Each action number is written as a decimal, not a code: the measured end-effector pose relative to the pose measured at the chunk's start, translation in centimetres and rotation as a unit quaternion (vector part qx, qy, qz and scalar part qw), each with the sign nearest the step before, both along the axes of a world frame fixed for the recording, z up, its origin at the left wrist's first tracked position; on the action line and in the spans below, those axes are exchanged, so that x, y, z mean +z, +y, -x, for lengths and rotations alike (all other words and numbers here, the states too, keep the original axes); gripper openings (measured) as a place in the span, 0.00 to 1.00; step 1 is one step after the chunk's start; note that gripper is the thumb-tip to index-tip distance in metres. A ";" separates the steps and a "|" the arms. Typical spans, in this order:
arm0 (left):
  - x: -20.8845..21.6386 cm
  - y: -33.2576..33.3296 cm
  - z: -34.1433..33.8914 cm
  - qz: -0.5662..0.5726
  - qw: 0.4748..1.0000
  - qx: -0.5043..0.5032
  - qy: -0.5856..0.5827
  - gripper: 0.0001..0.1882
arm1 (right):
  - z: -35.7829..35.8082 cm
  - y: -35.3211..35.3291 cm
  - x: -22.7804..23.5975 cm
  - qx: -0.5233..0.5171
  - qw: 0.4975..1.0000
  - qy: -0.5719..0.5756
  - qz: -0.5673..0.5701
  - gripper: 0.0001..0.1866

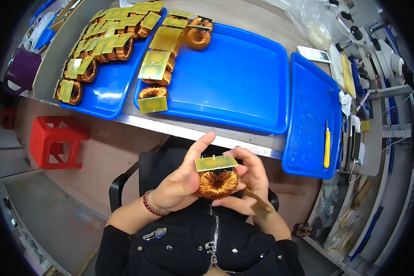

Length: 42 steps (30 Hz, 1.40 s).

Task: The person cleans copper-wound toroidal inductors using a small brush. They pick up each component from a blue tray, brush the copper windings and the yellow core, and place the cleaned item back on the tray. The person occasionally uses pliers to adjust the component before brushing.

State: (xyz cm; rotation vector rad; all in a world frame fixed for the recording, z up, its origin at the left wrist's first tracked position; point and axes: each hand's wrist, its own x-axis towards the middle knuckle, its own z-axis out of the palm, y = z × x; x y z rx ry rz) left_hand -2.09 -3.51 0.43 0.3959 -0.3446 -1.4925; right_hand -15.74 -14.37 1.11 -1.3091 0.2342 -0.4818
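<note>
Both hands hold a toroidal coil (218,185) wound in copper wire, with a flat yellow-green board fixed along its top edge. The coil's round face is turned up toward me, in front of my chest. My left hand (181,185) closes on its left side, the index finger pointing up and away. On the other side, my right hand (252,181) grips it with curled fingers and thumb. A brownish strip (258,200) shows by my right palm; I cannot tell what it is.
A blue tray (234,83) on the table carries several similar coils along its left side. The left blue tray (108,94) holds rows more. A yellow-handled cutter (327,149) lies in the right blue tray (303,158). A red stool (55,140) stands on the floor at left.
</note>
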 end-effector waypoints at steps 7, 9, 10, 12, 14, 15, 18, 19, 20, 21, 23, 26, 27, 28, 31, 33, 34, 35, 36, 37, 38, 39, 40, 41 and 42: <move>0.2 -0.5 1.0 -0.004 0.996 0.078 -0.038 0.35 | 0.0 -1.2 -1.3 -0.017 0.991 -0.023 0.132 0.45; -0.6 -0.6 1.2 -0.007 0.987 0.101 -0.122 0.31 | 0.3 -1.3 -1.7 -0.057 0.972 -0.040 0.225 0.45; -1.2 -0.9 1.0 -0.007 0.977 0.108 -0.186 0.30 | 0.2 -1.3 -1.7 -0.088 0.956 -0.050 0.274 0.42; -0.1 -1.9 1.2 -0.039 0.948 0.137 -0.284 0.30 | -0.6 -1.4 -1.6 -0.159 0.917 -0.083 0.356 0.34; 0.6 -2.3 1.7 -0.006 0.957 0.130 -0.260 0.31 | -0.5 -1.5 -2.3 -0.187 0.890 -0.091 0.405 0.28; 0.8 -2.4 1.8 0.012 0.960 0.127 -0.249 0.32 | -0.4 -1.5 -2.5 -0.197 0.878 -0.095 0.426 0.25; 0.9 -2.4 1.3 -0.042 0.977 0.083 -0.194 0.39 | -0.5 -1.5 -2.6 -0.214 0.858 -0.088 0.458 0.26; 0.9 -2.5 1.1 -0.049 0.982 0.072 -0.165 0.40 | -0.6 -1.6 -2.6 -0.222 0.849 -0.087 0.471 0.28; 0.9 -2.7 1.0 -0.027 0.987 0.091 -0.131 0.40 | -0.6 -1.7 -2.1 -0.232 0.848 -0.071 0.471 0.31; 0.9 -2.8 1.0 -0.037 0.992 0.085 -0.089 0.40 | -0.3 -1.8 -2.2 -0.226 0.872 -0.053 0.432 0.36; 0.9 -2.8 1.1 -0.057 0.996 0.073 -0.005 0.42 | 0.1 -2.0 -2.0 -0.210 0.909 -0.009 0.360 0.42; 0.5 -2.6 1.1 -0.020 0.998 0.042 0.040 0.38 | 0.5 -2.2 -1.7 -0.166 0.948 0.069 0.262 0.43; 0.6 -2.5 1.1 -0.005 0.998 0.033 0.053 0.36 | 0.4 -2.2 -1.3 -0.146 0.954 0.063 0.254 0.43; 0.2 -2.3 1.0 0.003 0.999 0.030 0.037 0.36 | 0.2 -2.2 -0.8 -0.127 0.959 0.056 0.247 0.43; -0.3 -2.2 1.0 0.033 0.999 0.036 0.008 0.36 | 0.1 -2.2 -0.8 -0.098 0.975 0.032 0.198 0.41; 0.0 -2.2 1.0 0.030 0.998 0.050 0.011 0.36 | -0.3 -2.3 -1.3 -0.093 0.974 -0.012 0.205 0.41; 0.2 -2.2 1.0 0.030 0.998 0.057 0.013 0.36 | -0.4 -2.2 -0.9 -0.091 0.976 -0.012 0.199 0.40; 0.2 -2.0 1.0 0.026 0.998 0.059 0.009 0.35 | -0.4 -2.1 -0.9 -0.093 0.975 -0.007 0.204 0.40; 0.2 -2.1 1.0 0.023 0.998 0.059 0.006 0.34 | -0.4 -2.1 -0.9 -0.096 0.973 0.000 0.209 0.40; 0.1 -2.1 1.0 0.020 0.998 0.058 0.003 0.34 | -0.3 -2.1 -0.9 -0.101 0.971 0.006 0.215 0.39; 0.2 -1.9 1.0 -0.003 0.998 0.065 0.005 0.33 | -0.4 -2.0 -0.8 -0.101 0.964 0.012 0.244 0.39; 0.3 -1.8 1.0 -0.021 0.998 0.063 0.005 0.33 | -0.5 -2.1 -0.5 -0.110 0.954 0.019 0.278 0.38; 0.4 -2.0 1.1 -0.032 0.998 0.051 0.009 0.32 | -0.3 -2.3 0.1 -0.127 0.939 0.033 0.318 0.38; 0.9 -1.7 1.2 -0.079 0.994 0.074 0.026 0.32 | -0.2 -2.1 0.9 -0.103 0.950 0.087 0.281 0.38; 0.3 -1.7 1.2 -0.063 0.995 0.081 -0.007 0.31 | 0.0 -2.2 1.7 -0.101 0.950 0.074 0.285 0.38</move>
